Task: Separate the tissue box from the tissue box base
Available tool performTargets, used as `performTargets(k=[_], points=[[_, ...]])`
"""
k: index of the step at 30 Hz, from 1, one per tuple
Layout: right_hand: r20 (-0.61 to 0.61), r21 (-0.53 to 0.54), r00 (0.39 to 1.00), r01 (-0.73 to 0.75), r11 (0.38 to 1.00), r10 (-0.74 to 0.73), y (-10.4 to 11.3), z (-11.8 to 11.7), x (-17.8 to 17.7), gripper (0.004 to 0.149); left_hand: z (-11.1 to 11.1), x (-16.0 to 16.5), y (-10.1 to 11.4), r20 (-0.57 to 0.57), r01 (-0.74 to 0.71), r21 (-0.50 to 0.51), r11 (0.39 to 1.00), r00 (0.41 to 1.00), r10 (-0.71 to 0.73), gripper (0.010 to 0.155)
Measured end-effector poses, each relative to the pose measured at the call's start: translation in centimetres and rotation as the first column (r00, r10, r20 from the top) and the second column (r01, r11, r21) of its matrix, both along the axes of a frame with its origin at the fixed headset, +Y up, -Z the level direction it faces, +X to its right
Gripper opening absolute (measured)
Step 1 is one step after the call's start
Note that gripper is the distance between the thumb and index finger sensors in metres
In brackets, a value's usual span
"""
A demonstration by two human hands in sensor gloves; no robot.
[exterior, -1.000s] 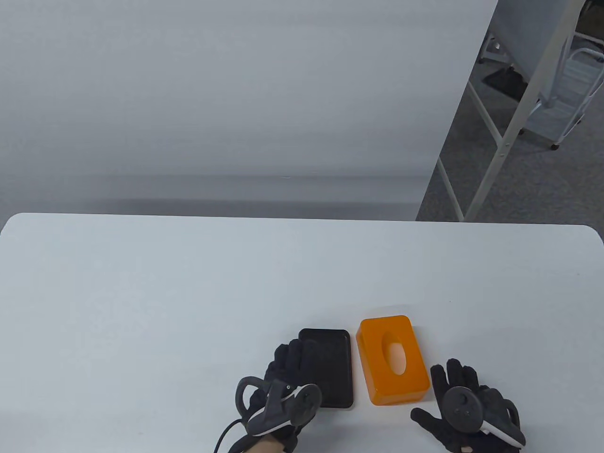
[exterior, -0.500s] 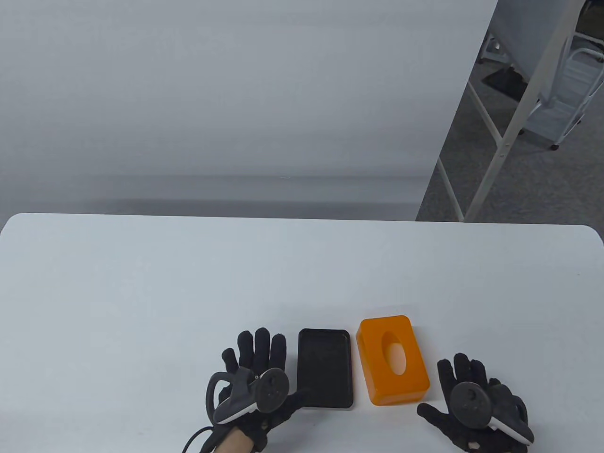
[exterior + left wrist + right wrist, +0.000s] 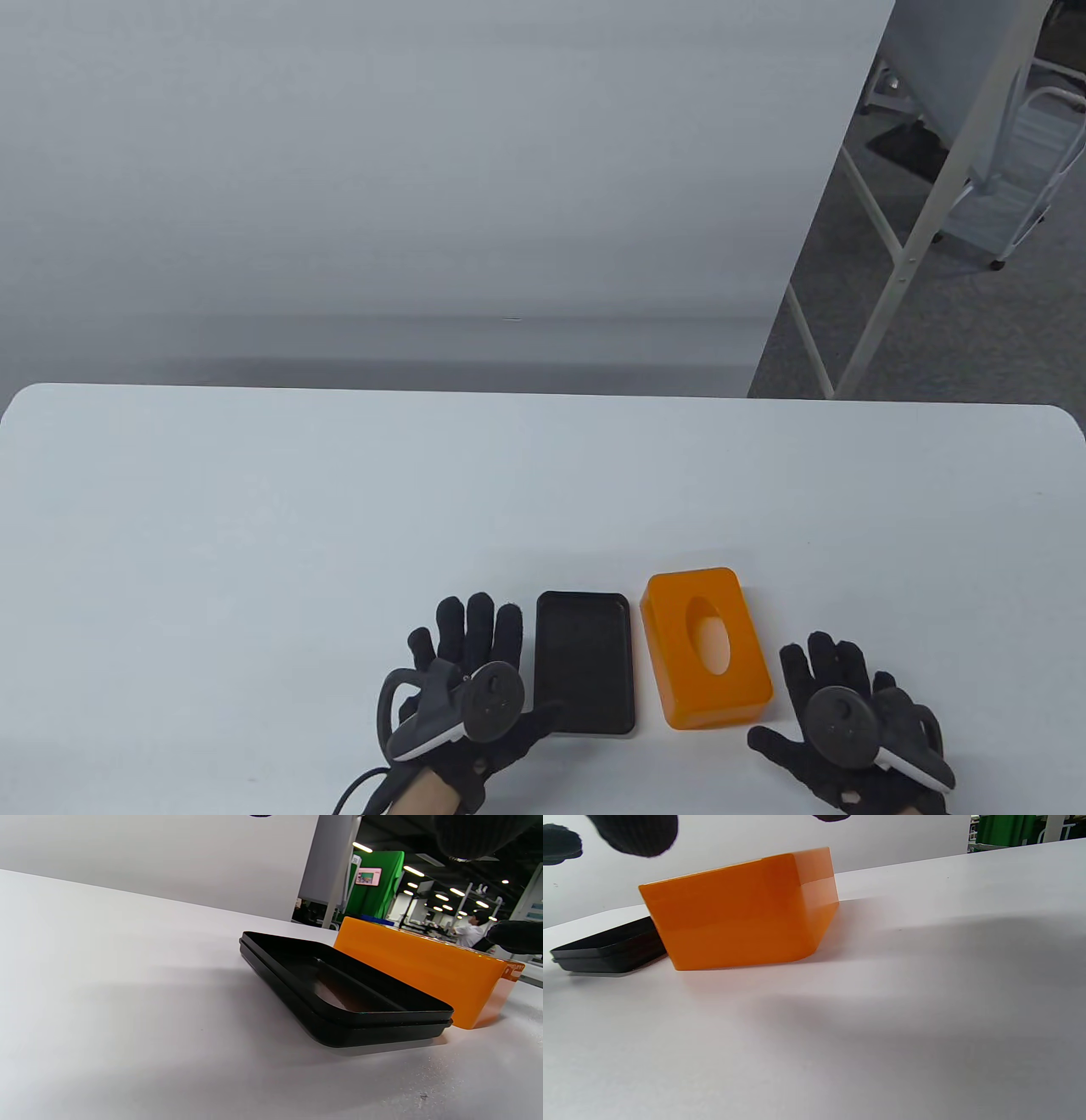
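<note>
Orange tissue box sat at 3 o'clock beside black base, apart. Left hand and right hand lay spread, holding nothing; a stray nudge might have rejoined them.

One orange tissue box, one black base, two gloved hands.

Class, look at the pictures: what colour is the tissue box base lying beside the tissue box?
Black. The tissue box base shows best in the left wrist view.

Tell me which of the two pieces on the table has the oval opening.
The orange tissue box, right of the black tissue box base; the base is a low, shallow tray without any opening.
</note>
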State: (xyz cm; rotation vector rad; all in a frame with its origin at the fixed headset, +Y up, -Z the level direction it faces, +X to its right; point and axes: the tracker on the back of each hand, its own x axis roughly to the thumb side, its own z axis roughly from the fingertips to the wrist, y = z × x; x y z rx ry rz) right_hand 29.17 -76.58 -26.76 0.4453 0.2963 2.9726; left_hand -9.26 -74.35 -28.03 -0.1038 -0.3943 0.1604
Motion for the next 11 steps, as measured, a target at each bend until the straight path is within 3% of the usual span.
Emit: performTargets(k=[11], points=[[0.005,-0.021,1.0,0.005,1.0,-0.005,0.01,0.26,0.04,0.098,-0.29,-0.38,-0.24,-0.017,-0.012,-0.008,1.0,1.0,0.012,0.109]])
